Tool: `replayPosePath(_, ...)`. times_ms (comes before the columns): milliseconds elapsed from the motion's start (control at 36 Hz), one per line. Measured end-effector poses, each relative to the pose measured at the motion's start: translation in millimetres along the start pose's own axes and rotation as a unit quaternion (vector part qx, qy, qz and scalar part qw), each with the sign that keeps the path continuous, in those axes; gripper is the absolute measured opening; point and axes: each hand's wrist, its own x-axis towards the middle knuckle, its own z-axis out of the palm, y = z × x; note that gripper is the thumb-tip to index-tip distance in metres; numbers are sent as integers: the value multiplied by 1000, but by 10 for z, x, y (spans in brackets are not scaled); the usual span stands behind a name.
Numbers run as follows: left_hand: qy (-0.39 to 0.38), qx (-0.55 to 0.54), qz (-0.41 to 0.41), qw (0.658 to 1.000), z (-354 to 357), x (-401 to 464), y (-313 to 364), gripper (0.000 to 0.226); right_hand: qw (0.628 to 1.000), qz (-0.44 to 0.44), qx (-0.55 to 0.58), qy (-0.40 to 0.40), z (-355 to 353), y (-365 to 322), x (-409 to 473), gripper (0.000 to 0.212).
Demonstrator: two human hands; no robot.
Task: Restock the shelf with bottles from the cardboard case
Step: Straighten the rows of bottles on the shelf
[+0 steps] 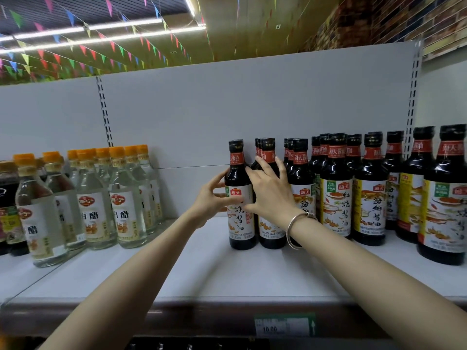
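I am reaching both bare arms up to a white metal shelf (202, 269) in a shop. My left hand (211, 200) is curling its fingers and thumb round the left side of a dark glass soy sauce bottle with a black cap and a white and red label (240, 195), at label height. My right hand (271, 190) is spreading its fingers across the right side of that same bottle and over the front of the matching dark bottle just beside it (271, 228); these fingers are lying fairly straight and pressing rather than wrapping. A silver metal bangle (297, 229) is circling my right wrist.

The bottle I am holding is standing upright on the shelf, at the left end of a row of similar dark soy sauce bottles (371, 188) that is stretching away to the right, several deep. To its left the shelf surface is showing bare as far as a group of clear vinegar bottles with orange caps and pale labels (121, 198), well apart from my hands. A green and white price tag (284, 327) is sitting on the shelf's front edge below my arms. Strings of small coloured flags (83, 50) are hanging under the ceiling above.
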Motion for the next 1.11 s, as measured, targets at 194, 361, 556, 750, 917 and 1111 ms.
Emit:
replayPosePath(194, 2, -3, 4, 1000, -11, -17, 17, 82, 1000, 2, 14, 15, 19, -7, 17, 84)
replayPosePath(361, -5, -3, 2, 1000, -32, -19, 34, 82, 999, 12, 23, 29, 44, -28, 18, 82)
replayPosePath(556, -10, -4, -2, 1000, -51, -19, 42, 83, 1000, 13, 15, 24, 49, -25, 23, 83)
replayPosePath(750, 25, 9, 26, 999, -42, -60, 70, 89, 993, -19, 104, 52, -17, 117, -29, 64)
replayPosePath(917, 173, 20, 129, 976, 57, -46, 239, 59, 958, 50, 226, 168, -207, 252, 29, 21)
replayPosePath(1111, 175, 21, 185, 967, 266, -105, 448, 29, 927, 191, 304, 110, -331, 339, 140, 52)
